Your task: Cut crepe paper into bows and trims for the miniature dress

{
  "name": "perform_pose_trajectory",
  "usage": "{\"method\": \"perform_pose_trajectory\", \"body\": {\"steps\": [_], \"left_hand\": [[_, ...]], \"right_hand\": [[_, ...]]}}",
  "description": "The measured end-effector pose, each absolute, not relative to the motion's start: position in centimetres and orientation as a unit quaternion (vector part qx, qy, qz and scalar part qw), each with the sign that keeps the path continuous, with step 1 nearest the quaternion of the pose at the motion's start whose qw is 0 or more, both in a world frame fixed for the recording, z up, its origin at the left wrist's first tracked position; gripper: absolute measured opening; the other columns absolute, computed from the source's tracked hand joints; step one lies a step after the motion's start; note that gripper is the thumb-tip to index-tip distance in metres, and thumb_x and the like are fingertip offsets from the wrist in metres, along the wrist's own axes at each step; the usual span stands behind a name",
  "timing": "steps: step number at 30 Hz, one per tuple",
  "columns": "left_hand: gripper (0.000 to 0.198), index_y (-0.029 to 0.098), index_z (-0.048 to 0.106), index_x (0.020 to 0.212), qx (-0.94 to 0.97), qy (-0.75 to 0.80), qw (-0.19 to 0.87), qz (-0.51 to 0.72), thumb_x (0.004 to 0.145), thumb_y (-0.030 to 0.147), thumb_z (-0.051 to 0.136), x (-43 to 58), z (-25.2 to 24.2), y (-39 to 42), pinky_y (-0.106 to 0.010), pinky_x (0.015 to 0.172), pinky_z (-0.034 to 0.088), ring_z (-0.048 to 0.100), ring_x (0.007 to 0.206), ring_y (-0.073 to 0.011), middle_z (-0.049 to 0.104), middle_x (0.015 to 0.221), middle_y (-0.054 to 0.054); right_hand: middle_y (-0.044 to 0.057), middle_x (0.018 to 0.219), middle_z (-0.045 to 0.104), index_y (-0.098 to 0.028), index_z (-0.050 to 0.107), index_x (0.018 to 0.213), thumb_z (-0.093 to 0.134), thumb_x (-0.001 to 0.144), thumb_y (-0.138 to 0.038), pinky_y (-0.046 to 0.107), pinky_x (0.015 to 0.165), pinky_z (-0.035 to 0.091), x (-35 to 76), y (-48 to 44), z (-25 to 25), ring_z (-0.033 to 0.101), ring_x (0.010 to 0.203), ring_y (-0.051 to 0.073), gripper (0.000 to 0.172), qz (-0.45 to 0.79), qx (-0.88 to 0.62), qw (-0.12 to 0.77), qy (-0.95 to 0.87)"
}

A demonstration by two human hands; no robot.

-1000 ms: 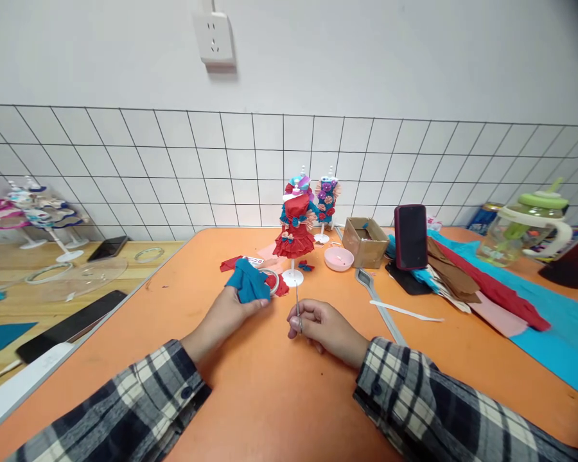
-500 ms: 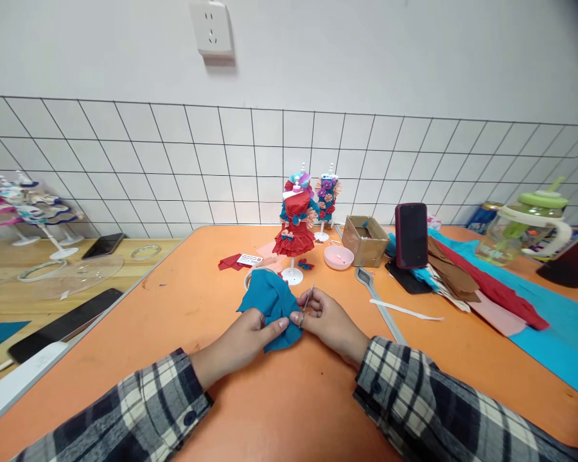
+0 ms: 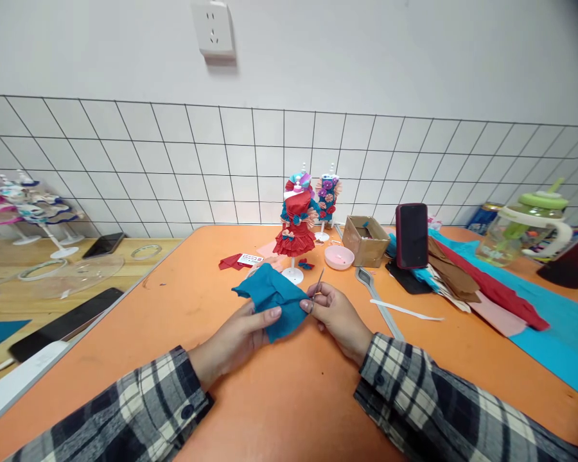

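A piece of teal crepe-like material point(image 3: 274, 292) is held up above the orange table, creased and stretched between my hands. My left hand point(image 3: 248, 327) is closed on its lower left part, thumb on top and the fingers hidden underneath. My right hand point(image 3: 334, 311) pinches at its right corner. Between the right fingers a slim pointed metal tool point(image 3: 319, 282) sticks up; whether it is tweezers or small scissors I cannot make out. Just beyond the material stands a small dress form in a ruffled red dress point(image 3: 296, 221) with teal bows.
Behind are another decorated dress form point(image 3: 327, 199), a pink bowl point(image 3: 339, 257) and a cardboard box point(image 3: 365, 240). To the right lie a white strip point(image 3: 407, 310), an upright phone point(image 3: 411, 235), coloured sheets point(image 3: 559, 346) and a drink bottle point(image 3: 515, 231). Red scraps point(image 3: 231, 262) lie left of the dress.
My right hand has moved slightly right and up, drawing the teal material's corner out. The left hand has shifted a little left, and the material is now spread wider.
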State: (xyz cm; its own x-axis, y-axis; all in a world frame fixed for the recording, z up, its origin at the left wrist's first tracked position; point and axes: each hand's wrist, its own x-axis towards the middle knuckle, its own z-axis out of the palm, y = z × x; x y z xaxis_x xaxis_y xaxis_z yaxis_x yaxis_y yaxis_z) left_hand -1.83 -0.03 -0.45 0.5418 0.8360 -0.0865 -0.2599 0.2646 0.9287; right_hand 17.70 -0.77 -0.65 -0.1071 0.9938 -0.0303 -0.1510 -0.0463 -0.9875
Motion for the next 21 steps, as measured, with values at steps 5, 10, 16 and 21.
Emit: {"method": "perform_pose_trajectory", "body": {"steps": [5, 10, 16, 21], "left_hand": [[0.040, 0.020, 0.063, 0.112, 0.495, 0.336, 0.718, 0.356, 0.074, 0.026, 0.076, -1.4, -0.8, -0.3, -0.026, 0.063, 0.047, 0.061, 0.077, -0.0167, 0.069, 0.102, -0.008], [0.036, 0.019, 0.066, 0.107, 0.510, 0.342, 0.656, 0.439, 0.073, 0.023, 0.075, -2.1, 0.1, 0.9, -0.026, 0.065, 0.046, 0.061, 0.081, -0.0181, 0.069, 0.106, -0.007], [0.035, 0.017, 0.067, 0.109, 0.561, 0.338, 0.594, 0.466, 0.075, 0.025, 0.071, -2.8, 1.1, 1.4, -0.032, 0.080, 0.049, 0.064, 0.098, -0.0258, 0.069, 0.114, -0.009], [0.043, 0.019, 0.062, 0.120, 0.615, 0.309, 0.582, 0.433, 0.078, 0.026, 0.070, -2.8, 0.9, 1.1, -0.042, 0.101, 0.042, 0.057, 0.117, -0.0294, 0.062, 0.128, -0.010]], "right_hand": [[-0.006, 0.061, 0.052, -0.018, 0.050, 0.087, 0.070, 0.071, -0.044, 0.016, 0.039, 0.029, 17.8, -0.6, -1.2, 0.039, 0.047, 0.006, 0.036, 0.556, -0.452, 0.489, -0.497], [0.003, 0.078, 0.063, -0.016, 0.055, 0.091, 0.059, 0.078, -0.052, 0.016, 0.037, 0.031, 18.6, -0.7, -0.3, 0.045, 0.052, 0.008, 0.039, 0.557, -0.455, 0.440, -0.537], [0.007, 0.089, 0.069, -0.013, 0.064, 0.106, 0.057, 0.081, -0.049, 0.019, 0.050, 0.037, 18.2, -2.2, 0.6, 0.050, 0.059, 0.008, 0.044, 0.603, -0.391, 0.228, -0.656], [0.006, 0.115, 0.065, -0.017, 0.068, 0.108, 0.063, 0.077, -0.050, 0.029, 0.077, 0.043, 17.8, -2.7, 0.2, 0.060, 0.091, 0.019, 0.046, 0.554, -0.399, 0.183, -0.708]]}}
